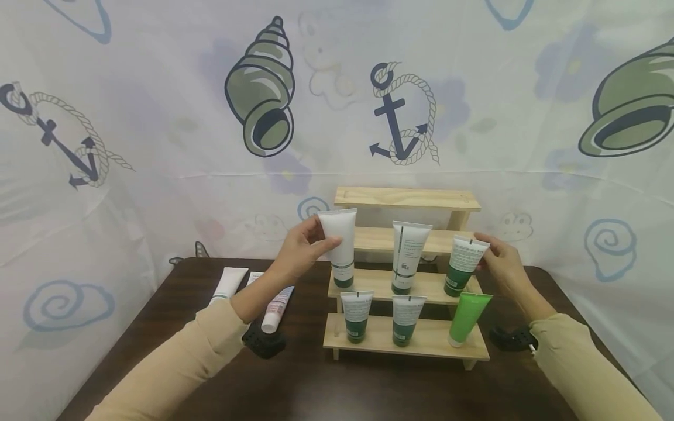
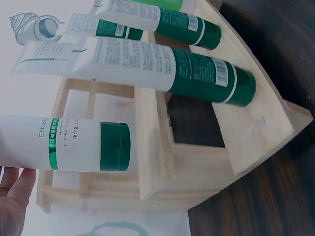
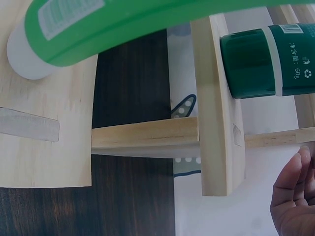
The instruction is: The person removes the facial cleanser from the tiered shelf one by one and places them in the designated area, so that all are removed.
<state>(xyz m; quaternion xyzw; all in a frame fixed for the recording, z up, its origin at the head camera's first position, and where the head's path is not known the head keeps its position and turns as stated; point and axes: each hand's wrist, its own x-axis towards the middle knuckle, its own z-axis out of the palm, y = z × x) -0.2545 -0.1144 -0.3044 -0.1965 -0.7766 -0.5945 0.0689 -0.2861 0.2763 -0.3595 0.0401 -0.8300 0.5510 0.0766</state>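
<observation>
My left hand (image 1: 302, 248) grips a white tube (image 1: 339, 242) with a green cap by its upper part, thumb across the front. In the left wrist view the cap (image 2: 115, 146) is right at the second step of the wooden rack. My right hand (image 1: 502, 263) pinches the upper right edge of a shorter white-and-green tube (image 1: 466, 262) at that step's right end; some fingers are behind it. The right wrist view shows this tube's dark green cap (image 3: 248, 64) against the step, with curled fingers (image 3: 290, 177) lower right. Between the hands stands another white tube (image 1: 409, 254).
The stepped wooden rack (image 1: 405, 196) stands on a dark table (image 1: 295, 386). On its lowest step are two small white-and-green tubes (image 1: 357, 316) and a bright green tube (image 1: 466, 318). Several tubes (image 1: 278, 307) lie at the left, partly behind my left arm. A patterned cloth (image 1: 174, 222) hangs behind.
</observation>
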